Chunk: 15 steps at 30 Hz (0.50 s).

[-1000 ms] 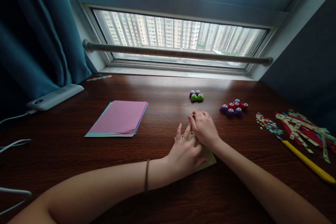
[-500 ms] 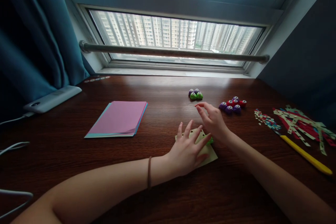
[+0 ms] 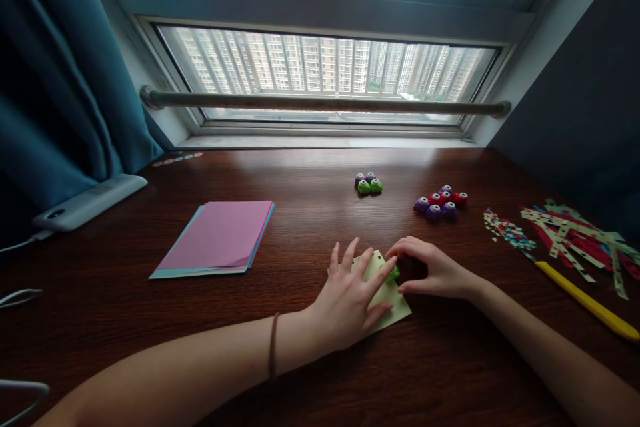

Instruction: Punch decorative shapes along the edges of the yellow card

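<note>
My left hand (image 3: 347, 300) lies spread over a pale yellow-green sheet of paper (image 3: 396, 307) on the dark wood table. A small bright green object (image 3: 393, 273), like the green punches farther back, sits at the sheet's upper right edge, partly hidden by my left fingers. Curved around the right side of that object is my right hand (image 3: 433, 268), with thumb and fingers apart. Nothing is seen between them. Dark small holes or marks show along the sheet's top edge.
Green and purple punches (image 3: 369, 184) stand behind the hands, red and purple ones (image 3: 441, 202) to their right. Pink and blue paper (image 3: 215, 237) lies left. At right are confetti (image 3: 507, 230), punched strips (image 3: 565, 233) and a yellow-handled tool (image 3: 585, 297). A white device (image 3: 90, 202) lies by the curtain.
My right hand has come down and nearer, from above the sheet to beside the green object. My left hand stays on the paper. The view has shifted slightly.
</note>
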Each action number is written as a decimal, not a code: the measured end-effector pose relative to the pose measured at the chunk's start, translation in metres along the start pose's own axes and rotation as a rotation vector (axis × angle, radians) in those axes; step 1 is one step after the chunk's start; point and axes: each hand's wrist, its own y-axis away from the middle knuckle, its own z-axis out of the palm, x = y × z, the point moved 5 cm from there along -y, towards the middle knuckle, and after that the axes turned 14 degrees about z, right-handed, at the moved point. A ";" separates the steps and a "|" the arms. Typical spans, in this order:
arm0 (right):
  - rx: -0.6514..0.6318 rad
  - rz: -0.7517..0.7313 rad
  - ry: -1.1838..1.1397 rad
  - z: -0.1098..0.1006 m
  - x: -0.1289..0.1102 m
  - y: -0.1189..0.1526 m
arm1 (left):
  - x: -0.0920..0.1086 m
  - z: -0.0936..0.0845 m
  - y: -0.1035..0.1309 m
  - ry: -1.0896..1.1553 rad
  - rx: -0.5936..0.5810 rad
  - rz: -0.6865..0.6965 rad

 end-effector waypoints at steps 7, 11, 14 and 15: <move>0.023 0.016 -0.048 -0.005 0.007 -0.002 | 0.000 0.001 -0.003 0.018 -0.029 -0.026; 0.096 0.102 -0.055 -0.021 0.020 -0.002 | -0.001 0.003 -0.002 0.024 -0.057 -0.046; 0.164 0.172 -0.059 -0.028 0.030 -0.004 | -0.002 0.005 -0.001 0.023 -0.069 -0.034; 0.186 0.199 -0.062 -0.029 0.033 -0.004 | -0.003 0.005 -0.001 0.025 -0.073 -0.030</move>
